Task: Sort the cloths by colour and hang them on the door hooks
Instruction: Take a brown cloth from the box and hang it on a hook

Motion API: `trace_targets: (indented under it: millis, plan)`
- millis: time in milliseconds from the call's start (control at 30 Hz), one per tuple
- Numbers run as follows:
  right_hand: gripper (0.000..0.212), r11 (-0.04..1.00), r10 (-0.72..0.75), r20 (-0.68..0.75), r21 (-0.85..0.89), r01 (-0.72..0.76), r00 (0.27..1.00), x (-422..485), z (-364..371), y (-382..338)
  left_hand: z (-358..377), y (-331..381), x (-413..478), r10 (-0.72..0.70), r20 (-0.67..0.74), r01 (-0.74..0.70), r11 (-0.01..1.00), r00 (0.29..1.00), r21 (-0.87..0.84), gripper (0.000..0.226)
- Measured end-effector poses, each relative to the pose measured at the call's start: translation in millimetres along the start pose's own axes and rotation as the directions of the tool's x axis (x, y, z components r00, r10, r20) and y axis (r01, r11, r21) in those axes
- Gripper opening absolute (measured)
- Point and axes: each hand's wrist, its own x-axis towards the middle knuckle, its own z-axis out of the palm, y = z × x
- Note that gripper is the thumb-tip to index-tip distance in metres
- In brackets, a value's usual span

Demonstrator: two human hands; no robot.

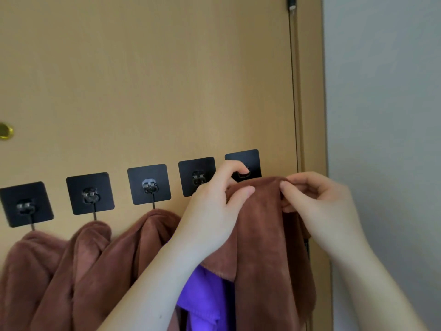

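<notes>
Now my left hand point(214, 206) and right hand point(319, 204) pinch the brown cloth point(260, 237) taut along its top, to catch the rightmost hook point(248, 161).

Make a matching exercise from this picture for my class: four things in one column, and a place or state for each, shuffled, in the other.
Things
1. purple cloth
2. knob
3. right hand
4. middle hook

Places or states
A. at the left edge of the door
B. pinches the held brown cloth
C. low down, partly covered
D. carries a hung brown cloth

Pairs: 1-C, 2-A, 3-B, 4-D
</notes>
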Motion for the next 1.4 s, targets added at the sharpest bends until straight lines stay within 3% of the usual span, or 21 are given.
trace_targets:
  millis: [100, 300, 433, 633, 767, 833, 933, 1100, 1233, 1400]
  plan:
    - [0.015, 0.991, -0.056, -0.016, -0.123, 0.053, 0.998, 9, 11, 9, 0, -7, 8, 0.106, 0.007, -0.103, 0.958, 0.994, 0.266, 0.008]
    - [0.024, 0.958, -0.158, -0.068, -0.253, 0.136, 0.985, 18, 26, 22, 10, -21, 18, 0.307, -0.014, -0.248, 0.792, 0.952, 0.558, 0.013]
    - [0.015, 0.958, -0.164, -0.093, -0.251, 0.136, 0.982, 20, 33, 36, 15, -25, 20, 0.314, 0.010, -0.248, 0.730, 0.949, 0.637, 0.026]
    - [0.014, 0.909, -0.269, -0.079, -0.350, 0.226, 0.960, 19, 34, 52, 22, -30, 21, 0.448, 0.009, -0.282, 0.548, 0.894, 0.788, 0.007]
    - [0.015, 0.894, -0.307, -0.064, -0.361, 0.265, 0.950, 12, 34, 61, 25, -24, 16, 0.409, 0.111, -0.315, 0.473, 0.906, 0.823, 0.012]
    - [0.014, 0.890, -0.307, -0.048, -0.369, 0.269, 0.950, 9, 33, 65, 26, -24, 14, 0.357, 0.168, -0.338, 0.493, 0.919, 0.802, 0.015]
    - [0.013, 0.893, -0.291, -0.008, -0.361, 0.268, 0.957, 2, 32, 68, 25, -18, 11, 0.245, 0.222, -0.328, 0.606, 0.944, 0.725, 0.021]
    - [0.018, 0.950, -0.140, 0.129, -0.263, 0.170, 0.982, -9, 33, 70, 24, 7, 12, -0.068, 0.238, -0.084, 0.815, 0.969, 0.574, 0.029]
    - [0.015, 0.963, -0.035, 0.177, -0.255, 0.081, 0.984, -12, 30, 64, 10, 9, 20, -0.198, 0.250, 0.053, 0.871, 0.948, 0.489, 0.033]
    - [0.021, 0.948, 0.072, 0.243, -0.320, 0.010, 0.967, -10, 27, 51, 4, 6, 31, -0.165, 0.310, -0.010, 0.870, 0.936, 0.493, 0.023]
